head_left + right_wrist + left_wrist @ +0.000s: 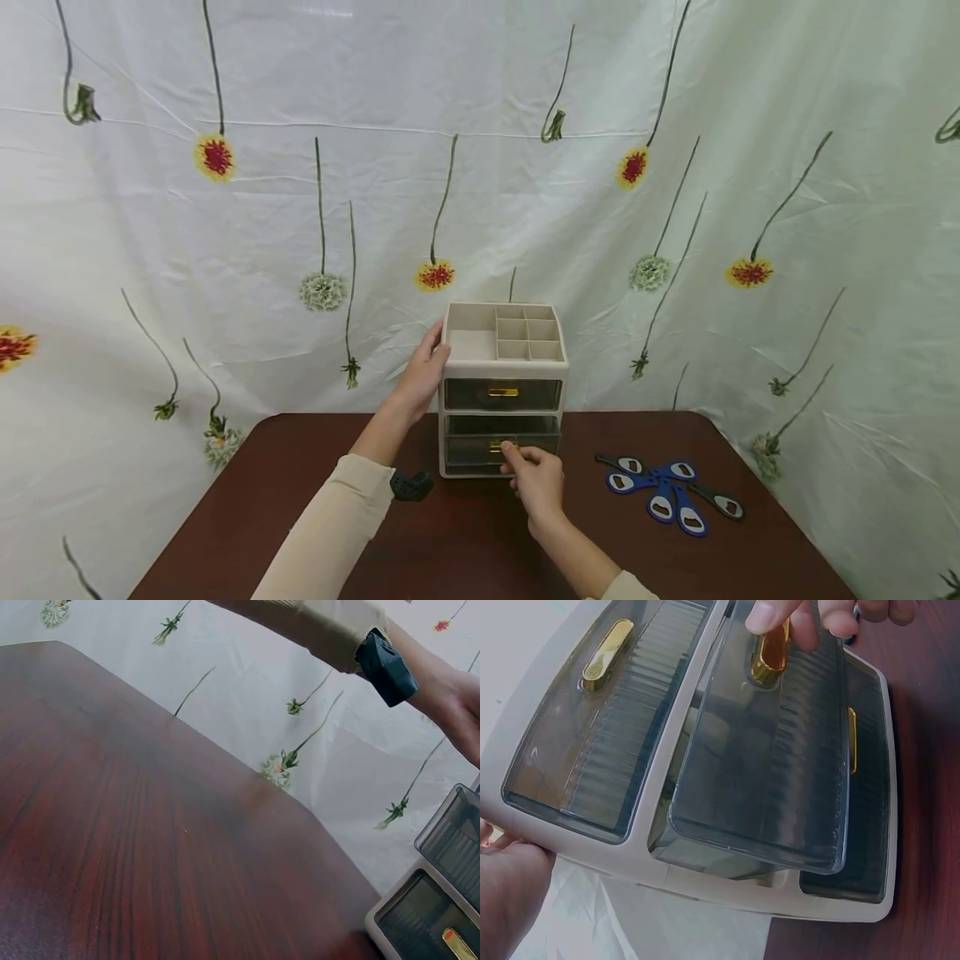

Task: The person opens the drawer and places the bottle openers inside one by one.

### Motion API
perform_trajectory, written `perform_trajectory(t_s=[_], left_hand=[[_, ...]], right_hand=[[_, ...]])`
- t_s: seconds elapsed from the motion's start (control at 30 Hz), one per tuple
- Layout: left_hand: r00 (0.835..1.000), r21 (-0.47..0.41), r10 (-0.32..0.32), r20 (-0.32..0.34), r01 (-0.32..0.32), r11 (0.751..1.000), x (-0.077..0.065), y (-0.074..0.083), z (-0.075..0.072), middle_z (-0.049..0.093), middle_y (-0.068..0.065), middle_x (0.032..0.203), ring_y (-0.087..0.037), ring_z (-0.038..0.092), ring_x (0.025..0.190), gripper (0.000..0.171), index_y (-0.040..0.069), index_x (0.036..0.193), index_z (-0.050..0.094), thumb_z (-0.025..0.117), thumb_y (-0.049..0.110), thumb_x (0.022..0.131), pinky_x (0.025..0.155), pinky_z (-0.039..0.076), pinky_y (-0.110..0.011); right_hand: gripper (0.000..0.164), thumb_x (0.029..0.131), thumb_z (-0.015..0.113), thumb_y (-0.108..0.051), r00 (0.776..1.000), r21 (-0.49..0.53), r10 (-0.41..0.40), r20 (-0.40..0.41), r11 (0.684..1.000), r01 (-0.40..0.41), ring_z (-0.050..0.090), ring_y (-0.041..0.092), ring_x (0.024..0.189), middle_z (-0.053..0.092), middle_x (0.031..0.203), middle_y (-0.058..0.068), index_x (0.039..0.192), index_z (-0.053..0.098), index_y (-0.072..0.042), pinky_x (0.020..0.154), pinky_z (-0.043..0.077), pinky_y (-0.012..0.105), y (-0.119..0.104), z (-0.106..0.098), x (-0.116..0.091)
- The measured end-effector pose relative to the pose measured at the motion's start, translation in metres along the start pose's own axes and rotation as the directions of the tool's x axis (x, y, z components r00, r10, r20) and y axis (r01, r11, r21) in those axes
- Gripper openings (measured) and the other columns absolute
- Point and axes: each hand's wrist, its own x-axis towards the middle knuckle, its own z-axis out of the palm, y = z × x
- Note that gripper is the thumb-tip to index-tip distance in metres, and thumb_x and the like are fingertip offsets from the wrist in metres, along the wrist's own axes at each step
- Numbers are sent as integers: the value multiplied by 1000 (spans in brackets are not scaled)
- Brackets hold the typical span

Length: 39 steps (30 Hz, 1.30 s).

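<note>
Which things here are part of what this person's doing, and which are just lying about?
In use:
beige drawer organizer, left hand against its side
middle drawer, partly open
its gold handle, pinched by the right hand

Apparently just lying about, untouched on the table:
blue bottle openers
black bottle openers

head: from farthest back, forward-down | left wrist: close, tilted — facing drawer fronts (735,765) | right wrist: across tabletop (165,825) toward cloth (240,712) | all share — drawer unit (502,413)

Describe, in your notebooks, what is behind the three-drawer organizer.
A white, flower-printed cloth hangs behind the beige three-drawer organizer, showing above it and at both sides. Whatever its body covers cannot be seen.
</note>
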Motion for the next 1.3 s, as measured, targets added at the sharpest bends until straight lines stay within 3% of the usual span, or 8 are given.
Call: perform_trajectory(t_s=[0.57,1.0,1.3], left_hand=[[1000,10,-9,-7,9,1000,0,-1,1,12,-10,170,-30,18,153,59,14,168,10,35,17,114,120,21,-51],[1000,34,-12,-25,13,999,0,-2,1,16,-10,170,-30,20,152,59,15,168,11,35,19,114,119,24,-51],[1000,37,-11,-15,11,999,1,-4,0,15,-9,170,-29,20,152,59,15,168,11,36,20,114,120,24,-50]], right_hand=[[40,95,78,-34,997,81,52,54,995,-56,51,9,53,69,68,2,93,72,5,51,44,24,-3,-5,-10],[34,95,79,-36,996,58,68,50,996,-71,50,10,52,69,68,3,90,74,-2,51,45,26,-3,-7,-17],[39,94,79,-35,996,44,68,56,997,-70,50,10,53,70,69,3,96,74,4,52,45,26,-4,-11,-22]])
